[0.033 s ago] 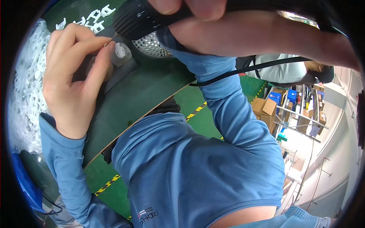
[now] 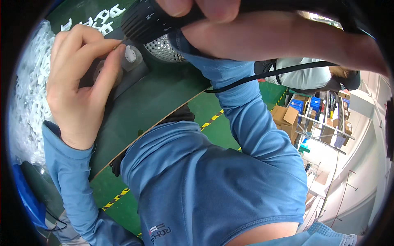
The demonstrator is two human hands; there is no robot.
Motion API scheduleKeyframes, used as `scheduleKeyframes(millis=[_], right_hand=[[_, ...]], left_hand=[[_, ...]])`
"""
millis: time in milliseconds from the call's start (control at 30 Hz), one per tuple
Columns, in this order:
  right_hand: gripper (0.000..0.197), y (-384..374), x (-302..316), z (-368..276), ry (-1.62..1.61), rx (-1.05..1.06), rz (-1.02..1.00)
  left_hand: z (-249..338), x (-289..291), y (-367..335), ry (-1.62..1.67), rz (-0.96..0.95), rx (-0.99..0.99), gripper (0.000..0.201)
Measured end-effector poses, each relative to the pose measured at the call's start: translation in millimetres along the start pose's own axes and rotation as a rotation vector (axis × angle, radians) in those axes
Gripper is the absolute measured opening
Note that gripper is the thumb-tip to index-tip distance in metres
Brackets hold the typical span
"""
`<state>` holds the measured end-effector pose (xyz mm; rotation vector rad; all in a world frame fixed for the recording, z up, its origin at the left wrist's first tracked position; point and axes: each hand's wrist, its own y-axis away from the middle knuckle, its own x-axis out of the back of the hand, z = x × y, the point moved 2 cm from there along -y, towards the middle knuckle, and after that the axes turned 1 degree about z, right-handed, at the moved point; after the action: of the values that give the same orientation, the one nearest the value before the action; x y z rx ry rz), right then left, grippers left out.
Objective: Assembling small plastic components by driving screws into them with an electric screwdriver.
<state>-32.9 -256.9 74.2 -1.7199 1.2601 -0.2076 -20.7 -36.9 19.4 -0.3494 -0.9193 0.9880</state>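
My right hand [image 2: 279, 37] is wrapped around a black corded electric screwdriver [image 2: 145, 22], which lies across the top of the view. Its thin bit [image 2: 123, 39] points down-left to the fingertips of my left hand [image 2: 76, 90]. Thumb and forefinger of that hand pinch a tiny brass-coloured screw [image 2: 115, 47] at the bit's end; most of it is hidden. Just right of the pinch, a small white plastic part [image 2: 130, 54] sits in a translucent holder [image 2: 137, 63]. Another rounded piece behind my left thumb is mostly covered.
A perforated metal dish [image 2: 164, 48] with small screws stands beside the holder. Loose white plastic parts [image 2: 102, 17] lie at the far left, near a clear bag [image 2: 30, 94] full of them. The screwdriver's black cord [image 2: 271, 74] crosses my right sleeve. A person in light clothing is at the right.
The screwdriver's collar is turned slightly and the bit has shifted a little at the fingertips. My left hand has barely moved.
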Motion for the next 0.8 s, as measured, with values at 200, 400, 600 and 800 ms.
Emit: scheduleKeyframes(millis=[200,400,600,800], right_hand=[[0.044,0.2,-0.8,-0.9,-0.018,-0.023,0.003],[0.044,1.8,-2.7,-0.6,-0.033,-0.024,0.001],[0.045,0.0,-5.9,-0.2,-0.065,-0.044,0.000],[0.045,0.5,-5.1,3.1,-0.084,-0.052,0.002]], left_hand=[[2.0,-0.7,-2.5,-0.019,0.004,-0.015,0.019],[1.9,-2.0,-1.6,-0.021,0.005,-0.031,0.020],[3.0,0.8,-1.1,-0.036,-0.003,-0.029,0.020],[1.7,0.4,-0.9,-0.024,-0.009,-0.031,0.019]])
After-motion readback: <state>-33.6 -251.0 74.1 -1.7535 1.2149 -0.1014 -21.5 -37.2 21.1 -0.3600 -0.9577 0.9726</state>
